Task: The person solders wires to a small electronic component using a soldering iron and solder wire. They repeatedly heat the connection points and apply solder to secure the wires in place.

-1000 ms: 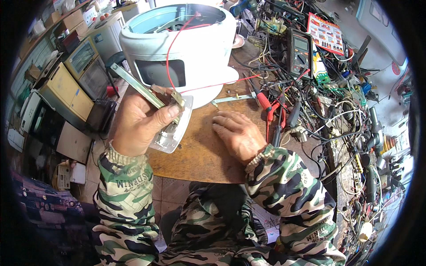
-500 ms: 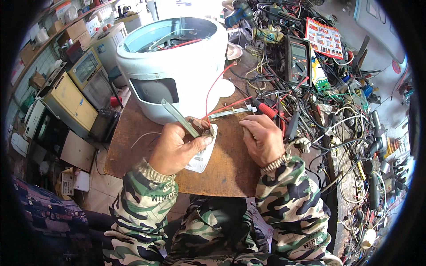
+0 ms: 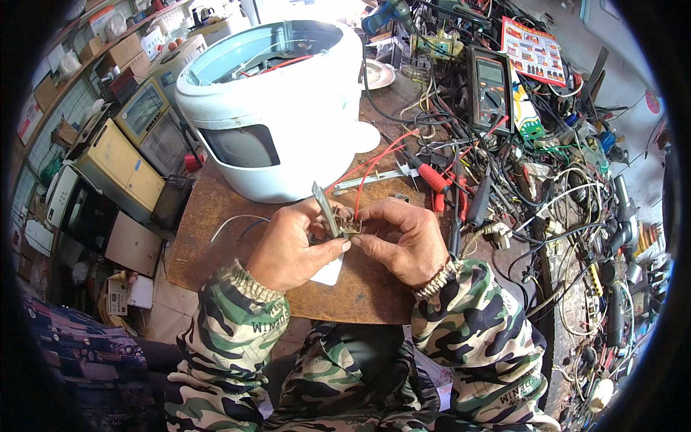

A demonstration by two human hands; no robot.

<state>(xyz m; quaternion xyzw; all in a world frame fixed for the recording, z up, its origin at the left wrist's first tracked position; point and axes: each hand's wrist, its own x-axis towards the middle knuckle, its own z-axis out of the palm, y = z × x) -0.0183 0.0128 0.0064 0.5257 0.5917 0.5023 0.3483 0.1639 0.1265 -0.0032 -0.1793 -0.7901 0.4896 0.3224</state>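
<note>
My left hand [image 3: 291, 246] is closed around a narrow metal strip [image 3: 323, 207], which sticks up above the fingers. Thumb and fingers of my right hand [image 3: 407, 243] pinch a small metal part [image 3: 350, 226] at the strip's lower end, and both thumbs nearly meet there. Red wires [image 3: 373, 167] run up from the hands; their exact joint with the part is hidden by fingers. Below the hands, a white flat plate [image 3: 330, 273] lies partly covered on the wooden board [image 3: 374, 288]. Behind them stands a white round appliance housing [image 3: 309, 129], open at the top.
A slim metal bar with a crosspiece [image 3: 374, 180] lies beyond my hands, beside a red-handled tool [image 3: 434, 178]. Tangled cables [image 3: 561, 194] and a multimeter [image 3: 491, 92] crowd the right side. Yellow cabinets [image 3: 122, 169] stand on the left.
My right hand has moved left from the board to the small part in my left hand, and its fingers now pinch it. The metal strip has turned more upright.
</note>
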